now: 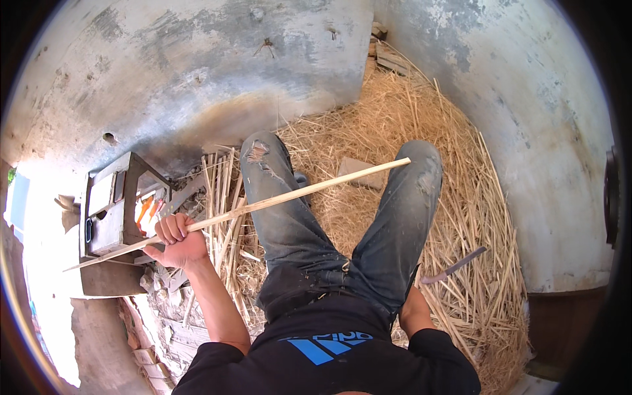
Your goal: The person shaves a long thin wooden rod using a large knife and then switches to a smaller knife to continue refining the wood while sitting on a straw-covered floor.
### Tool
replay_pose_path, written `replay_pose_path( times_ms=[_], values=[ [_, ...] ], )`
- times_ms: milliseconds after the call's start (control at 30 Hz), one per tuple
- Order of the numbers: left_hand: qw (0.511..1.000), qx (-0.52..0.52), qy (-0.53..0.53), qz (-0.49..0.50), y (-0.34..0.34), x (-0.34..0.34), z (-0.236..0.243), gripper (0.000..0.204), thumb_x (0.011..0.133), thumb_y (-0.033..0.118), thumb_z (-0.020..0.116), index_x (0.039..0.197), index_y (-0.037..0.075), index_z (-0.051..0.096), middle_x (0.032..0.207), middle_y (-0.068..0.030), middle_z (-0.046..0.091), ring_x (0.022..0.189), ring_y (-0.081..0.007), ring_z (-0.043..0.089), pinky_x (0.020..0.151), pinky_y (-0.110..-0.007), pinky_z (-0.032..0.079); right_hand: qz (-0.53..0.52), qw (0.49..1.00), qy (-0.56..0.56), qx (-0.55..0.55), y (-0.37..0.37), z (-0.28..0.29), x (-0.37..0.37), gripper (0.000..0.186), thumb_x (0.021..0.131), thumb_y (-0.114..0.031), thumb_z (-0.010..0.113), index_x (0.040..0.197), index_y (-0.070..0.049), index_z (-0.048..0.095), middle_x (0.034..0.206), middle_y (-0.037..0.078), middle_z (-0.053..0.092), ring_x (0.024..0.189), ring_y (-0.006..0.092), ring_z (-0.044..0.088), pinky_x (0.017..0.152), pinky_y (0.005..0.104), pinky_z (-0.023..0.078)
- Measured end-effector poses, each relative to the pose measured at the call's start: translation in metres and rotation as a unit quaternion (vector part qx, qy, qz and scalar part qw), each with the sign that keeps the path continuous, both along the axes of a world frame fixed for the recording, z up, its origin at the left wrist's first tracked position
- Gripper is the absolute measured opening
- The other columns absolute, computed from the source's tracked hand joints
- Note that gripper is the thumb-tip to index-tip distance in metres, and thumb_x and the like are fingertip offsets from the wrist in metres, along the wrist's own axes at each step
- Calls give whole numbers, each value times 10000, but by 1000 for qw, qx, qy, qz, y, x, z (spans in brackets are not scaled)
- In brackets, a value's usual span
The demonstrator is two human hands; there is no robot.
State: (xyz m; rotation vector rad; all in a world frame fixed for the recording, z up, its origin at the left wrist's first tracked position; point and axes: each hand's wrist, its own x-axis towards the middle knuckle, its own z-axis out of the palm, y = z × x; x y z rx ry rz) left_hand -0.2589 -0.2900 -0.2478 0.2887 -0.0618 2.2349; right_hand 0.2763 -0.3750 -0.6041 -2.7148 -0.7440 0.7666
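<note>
A long, pale wooden strip (296, 193) slants across both legs in jeans, its far end over the right knee. My left hand (178, 240) is closed round its lower left part. My right hand (413, 304) is down beside the right thigh, partly behind it, with its fingers hidden; what it holds, if anything, I cannot make out. Just beyond it a long dark blade (461, 262) shows over the straw-like shavings (474, 217) on the right.
Weathered walls (526, 118) curve round me. A bundle of split strips (215, 191) lies left of my legs, beside a boxy grey structure (108, 230) holding orange items. A flat board (365, 172) lies between my knees, and rubble (168, 309) is at lower left.
</note>
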Motion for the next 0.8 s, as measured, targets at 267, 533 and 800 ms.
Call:
replay_pose_path(
  times_ms=[267,533,800],
  values=[
    [1000,24,1,-2,5,1,-4,644,962,689,454,631,175,249,567,32,237,498,-128,226,511,-301,201,-23,999,11,23,-18,-4,-9,346,1046,-316,533,1180,-13,634,1043,189,692,963,387,660,858,509,526],
    [997,47,-48,-29,4,-2,0,576,909,533,634,622,179,281,560,47,258,471,-104,232,486,-288,193,-194,960,31,199,-107,-23,46,348,1061,-316,512,1171,-9,634,1020,187,703,931,387,671,837,507,534],
    [996,41,-83,-14,-5,-10,4,562,851,383,722,594,198,257,549,55,210,491,-112,214,519,-298,187,-348,756,-192,520,-53,137,106,453,1118,-331,376,1118,55,614,799,163,661,677,269,623,615,408,488]
  ],
)
